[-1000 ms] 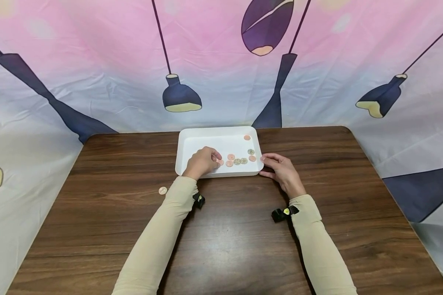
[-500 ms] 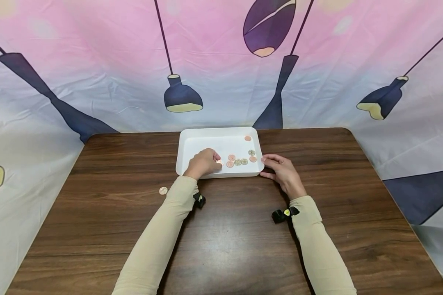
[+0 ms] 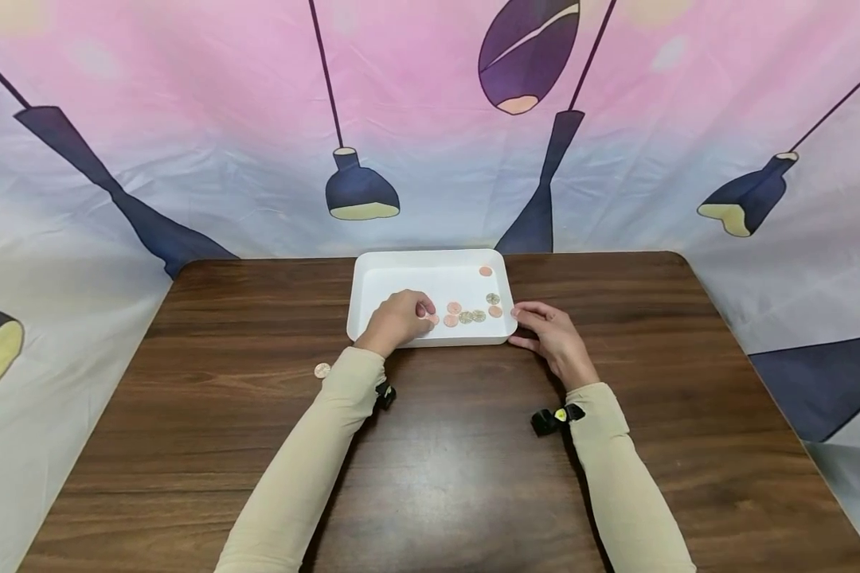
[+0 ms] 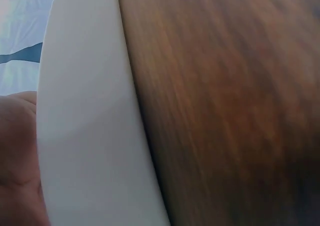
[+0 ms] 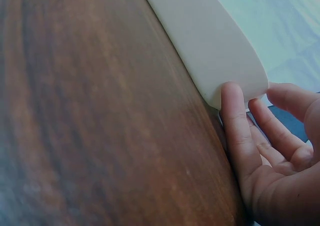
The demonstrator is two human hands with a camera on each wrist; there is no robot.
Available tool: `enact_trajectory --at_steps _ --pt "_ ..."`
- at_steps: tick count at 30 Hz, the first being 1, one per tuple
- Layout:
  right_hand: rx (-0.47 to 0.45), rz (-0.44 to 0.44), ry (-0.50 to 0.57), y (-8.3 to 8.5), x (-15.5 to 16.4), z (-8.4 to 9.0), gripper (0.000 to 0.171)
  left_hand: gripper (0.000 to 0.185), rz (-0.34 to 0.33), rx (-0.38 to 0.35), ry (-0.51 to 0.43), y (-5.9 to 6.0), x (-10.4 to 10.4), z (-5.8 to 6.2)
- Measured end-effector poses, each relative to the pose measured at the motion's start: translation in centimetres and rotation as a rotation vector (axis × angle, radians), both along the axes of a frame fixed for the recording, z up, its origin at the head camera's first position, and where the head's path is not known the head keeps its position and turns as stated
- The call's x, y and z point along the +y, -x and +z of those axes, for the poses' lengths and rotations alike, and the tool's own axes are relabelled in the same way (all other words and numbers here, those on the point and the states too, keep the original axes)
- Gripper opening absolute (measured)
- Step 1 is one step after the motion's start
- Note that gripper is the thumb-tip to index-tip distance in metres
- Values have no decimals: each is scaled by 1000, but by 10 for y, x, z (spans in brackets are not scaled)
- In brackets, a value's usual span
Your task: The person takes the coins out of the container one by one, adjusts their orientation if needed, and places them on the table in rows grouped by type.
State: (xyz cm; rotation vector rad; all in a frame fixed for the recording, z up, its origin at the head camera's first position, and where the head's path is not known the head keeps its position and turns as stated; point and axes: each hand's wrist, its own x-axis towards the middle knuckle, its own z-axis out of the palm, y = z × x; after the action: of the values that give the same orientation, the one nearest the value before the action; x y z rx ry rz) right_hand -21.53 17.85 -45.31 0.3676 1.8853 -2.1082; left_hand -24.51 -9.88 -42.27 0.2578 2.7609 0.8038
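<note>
While the right hand (image 3: 553, 341) steadies the near right corner of the white tray (image 3: 401, 267) with relaxed fingers, the left hand (image 3: 396, 320) curls onto a coin (image 3: 433, 319) inside, remaining coins (image 3: 471, 316) lying just right.

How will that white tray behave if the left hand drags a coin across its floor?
The white tray looks thin and shallow, probably light, so it could slide on the smooth wooden table. The right hand touches its near right corner, which likely steadies it. The coins lie flat; they should slide, not roll.
</note>
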Motion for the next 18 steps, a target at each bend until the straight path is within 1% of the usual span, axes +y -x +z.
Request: enact_trajectory --at_steps 5,7,10,13,15,18 --pt "6 1 1 -2 -2 -3 41 18 -7 -48 27 -2 -2 2" --pt "1 6 4 -2 -3 -5 42 19 -18 -65 21 -2 -4 4" --pt "-9 19 7 -1 -5 -5 42 21 -27 -83 -40 -3 -10 5" --pt "-6 19 7 -1 -4 -4 42 23 -41 -105 -142 -4 -19 11" --pt "1 17 3 0 -3 -3 42 24 -56 -122 -196 -6 -25 18" --pt "3 12 8 0 -1 -1 42 26 -87 -145 -230 -12 -38 33"
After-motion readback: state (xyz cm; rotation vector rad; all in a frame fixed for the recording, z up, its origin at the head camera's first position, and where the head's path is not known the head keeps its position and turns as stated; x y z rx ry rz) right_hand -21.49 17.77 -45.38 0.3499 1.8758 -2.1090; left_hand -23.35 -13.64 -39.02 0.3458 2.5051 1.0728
